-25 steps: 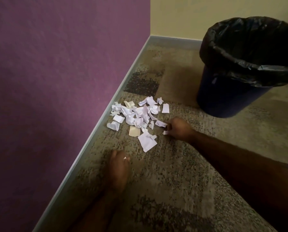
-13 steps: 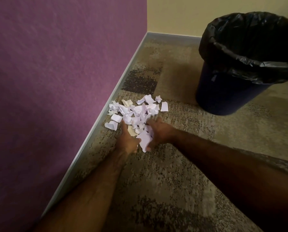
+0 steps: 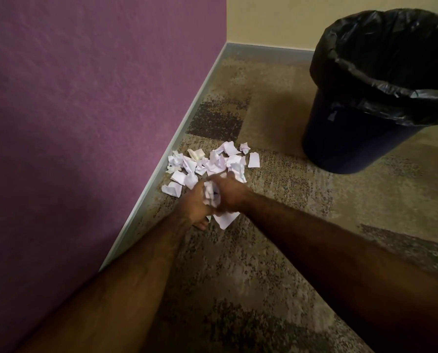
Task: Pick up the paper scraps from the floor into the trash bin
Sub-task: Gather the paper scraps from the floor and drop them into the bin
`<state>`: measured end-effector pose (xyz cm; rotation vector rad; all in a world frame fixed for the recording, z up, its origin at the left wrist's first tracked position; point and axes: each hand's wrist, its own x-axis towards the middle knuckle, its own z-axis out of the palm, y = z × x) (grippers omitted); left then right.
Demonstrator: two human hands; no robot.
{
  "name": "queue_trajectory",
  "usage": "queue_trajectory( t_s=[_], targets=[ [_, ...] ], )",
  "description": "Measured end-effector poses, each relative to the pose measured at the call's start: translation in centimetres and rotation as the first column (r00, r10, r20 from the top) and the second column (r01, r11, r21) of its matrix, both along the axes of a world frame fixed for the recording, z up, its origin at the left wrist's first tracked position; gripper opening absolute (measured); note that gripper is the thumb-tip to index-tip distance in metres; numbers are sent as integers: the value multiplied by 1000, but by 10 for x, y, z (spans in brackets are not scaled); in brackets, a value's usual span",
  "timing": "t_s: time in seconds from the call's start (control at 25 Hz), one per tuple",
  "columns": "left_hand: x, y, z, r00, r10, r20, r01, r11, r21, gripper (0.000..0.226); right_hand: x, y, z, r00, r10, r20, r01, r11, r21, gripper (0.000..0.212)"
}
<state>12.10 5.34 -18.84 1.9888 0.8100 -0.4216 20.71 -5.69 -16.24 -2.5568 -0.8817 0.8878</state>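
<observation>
A second earlier the hands lay apart on the carpet; now the left hand (image 3: 193,203) and right hand (image 3: 229,193) had come together, fingers curled and pressed around a wad of scraps (image 3: 211,193) between them. Most scraps still lay by the wall (image 3: 85,123), and the bin (image 3: 360,138) stood nearby to the right, so a first handful seemed ready.

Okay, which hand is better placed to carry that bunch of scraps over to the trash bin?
Right, probably. The right hand is on the side nearer the trash bin, which stands to the right. The left hand is on the purple wall side. Both hands cup the scraps together.
</observation>
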Motion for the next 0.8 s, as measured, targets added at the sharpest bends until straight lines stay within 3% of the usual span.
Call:
queue_trajectory(
  t_s=[0.16,0.24,0.32,0.4,0.56,0.72,0.8],
  targets=[
    [-15,-11,0,983,-3,186,-20,992,123,46,-6,-4,-12,991,82,103,-96,986,136,24],
    [-19,-17,-1,972,0,237,-43,984,174,27,-13,-9,-8,994,71,86,-86,981,174,4],
    [-20,-24,2,977,65,205,-90,989,116,16,-17,-14,-4,996,59,64,-68,987,144,8],
    [-16,-32,15,983,120,141,-127,991,41,18,-16,-18,4,999,29,41,-34,993,114,7],
    [9,-45,80,986,55,158,-49,998,-36,19,0,-34,74,989,-120,-84,131,981,142,20],
    [55,-70,189,928,-183,326,184,982,28,18,38,-79,201,984,-136,111,124,986,114,11],
    [102,-93,242,864,-201,462,194,979,62,26,60,-113,265,924,-175,341,156,984,82,9]
  ],
)
